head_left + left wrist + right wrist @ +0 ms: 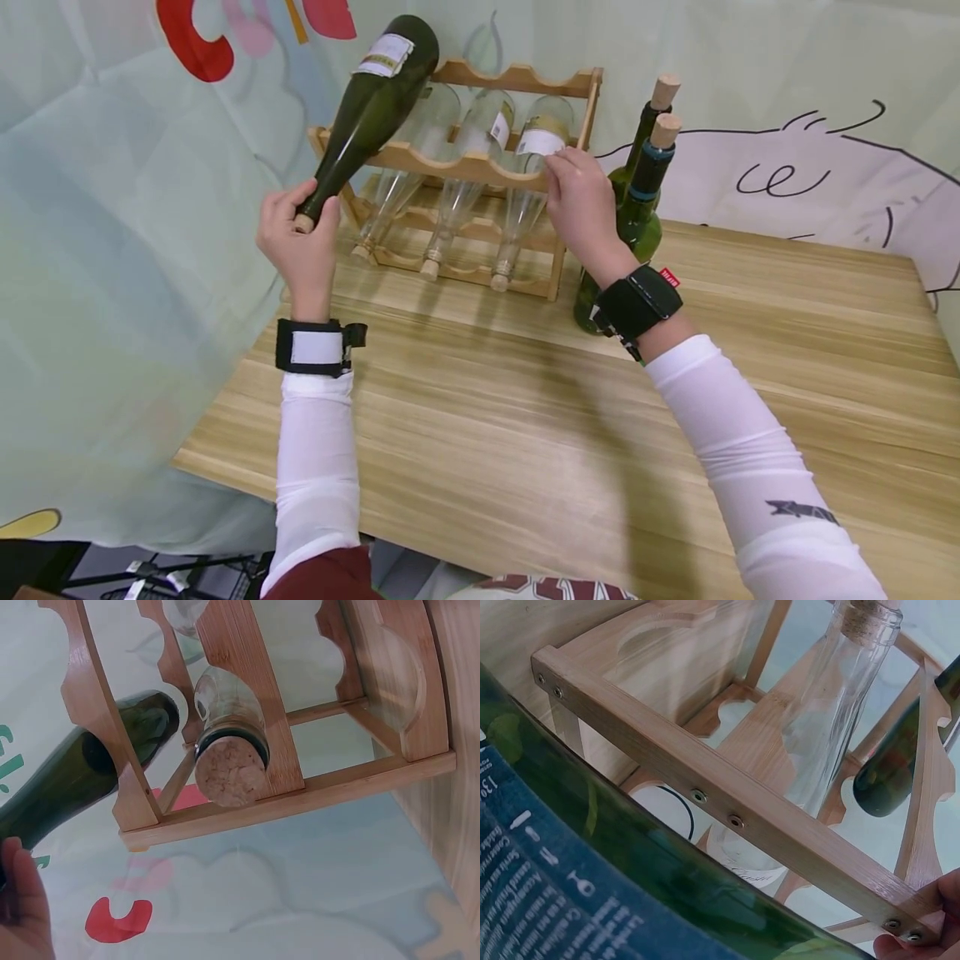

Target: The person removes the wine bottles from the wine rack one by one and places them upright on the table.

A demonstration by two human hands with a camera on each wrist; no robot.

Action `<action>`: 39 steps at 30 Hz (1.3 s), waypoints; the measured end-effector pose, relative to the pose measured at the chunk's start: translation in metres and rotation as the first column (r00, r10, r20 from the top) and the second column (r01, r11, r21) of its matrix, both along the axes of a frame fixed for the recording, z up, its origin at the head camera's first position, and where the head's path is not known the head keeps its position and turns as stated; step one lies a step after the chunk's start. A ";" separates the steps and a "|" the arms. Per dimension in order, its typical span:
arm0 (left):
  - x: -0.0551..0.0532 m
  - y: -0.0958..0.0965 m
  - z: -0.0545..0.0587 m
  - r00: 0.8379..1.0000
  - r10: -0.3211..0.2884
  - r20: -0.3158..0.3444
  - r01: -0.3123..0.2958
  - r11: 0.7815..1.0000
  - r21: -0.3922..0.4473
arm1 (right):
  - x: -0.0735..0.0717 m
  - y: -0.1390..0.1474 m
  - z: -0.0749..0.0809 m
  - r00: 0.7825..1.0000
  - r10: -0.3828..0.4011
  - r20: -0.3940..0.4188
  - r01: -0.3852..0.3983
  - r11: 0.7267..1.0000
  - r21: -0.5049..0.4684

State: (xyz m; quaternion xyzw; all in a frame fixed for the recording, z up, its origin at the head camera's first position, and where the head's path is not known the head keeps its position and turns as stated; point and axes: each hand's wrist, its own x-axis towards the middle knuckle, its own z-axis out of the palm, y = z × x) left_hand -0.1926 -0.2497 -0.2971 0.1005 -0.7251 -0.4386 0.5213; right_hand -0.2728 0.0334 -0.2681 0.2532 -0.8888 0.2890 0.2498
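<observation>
Left hand [298, 250] grips a green bottle [371, 104] by its corked neck, body over the left end of the wooden rack [480, 169]; whether glass touches wood, can't tell. Right hand [587, 204] pinches the rack's top front right corner. 3 clear bottles [457, 198] lie below the top front rail, corks toward me; 2 standing bottles [639, 231], green, at right. Step, by my reading: laying the held bottle on the top tier. Next move likely calls for lining it up with the left notches and easing it down, rack steadied. Its pale label [386, 55]: print too small. Blue label [547, 877] near the right wrist: maybe "Accompagne", rest unclear. Red tag [669, 277] on my wristband: can't read
</observation>
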 end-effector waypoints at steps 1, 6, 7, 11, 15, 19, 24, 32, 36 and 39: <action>0.002 0.000 -0.001 1.000 -0.005 -0.010 0.005 1.000 0.002 | 0.000 0.000 0.000 1.000 -0.002 -0.001 0.002 1.000 -0.001; 0.009 0.000 -0.005 0.998 -0.042 -0.045 0.042 0.999 0.017 | 0.000 -0.001 -0.001 1.000 -0.013 -0.006 0.013 1.000 -0.005; 0.009 0.000 -0.005 0.998 -0.046 -0.049 0.047 0.998 0.029 | 0.000 -0.001 -0.001 1.000 -0.013 -0.007 0.013 1.000 -0.007; 0.018 0.011 0.002 0.996 -0.057 -0.071 0.062 0.996 0.066 | 0.002 -0.001 0.000 1.000 -0.012 -0.007 0.012 1.000 -0.012; 0.027 0.020 0.008 0.990 -0.083 -0.113 0.091 0.994 0.067 | 0.002 0.000 0.001 1.000 -0.014 -0.007 0.014 1.000 -0.011; 0.030 0.022 0.006 0.981 -0.111 -0.161 0.123 0.990 0.072 | 0.001 0.000 0.001 1.000 -0.015 -0.009 0.015 1.000 -0.006; 0.033 0.023 0.002 0.971 -0.126 -0.205 0.146 0.986 0.085 | 0.000 0.000 0.000 1.000 -0.017 -0.001 0.017 1.000 0.005; 0.037 0.027 -0.003 0.966 -0.117 -0.229 0.136 0.989 0.067 | 0.000 0.000 -0.002 1.000 -0.017 0.004 0.017 1.000 0.005; 0.040 0.028 -0.003 0.966 -0.108 -0.237 0.122 0.991 0.049 | 0.000 0.000 -0.002 1.000 -0.013 -0.007 0.013 1.000 0.004; 0.044 0.030 -0.002 0.965 -0.097 -0.243 0.111 0.993 0.044 | -0.001 0.000 -0.002 1.000 -0.014 -0.009 0.014 1.000 0.006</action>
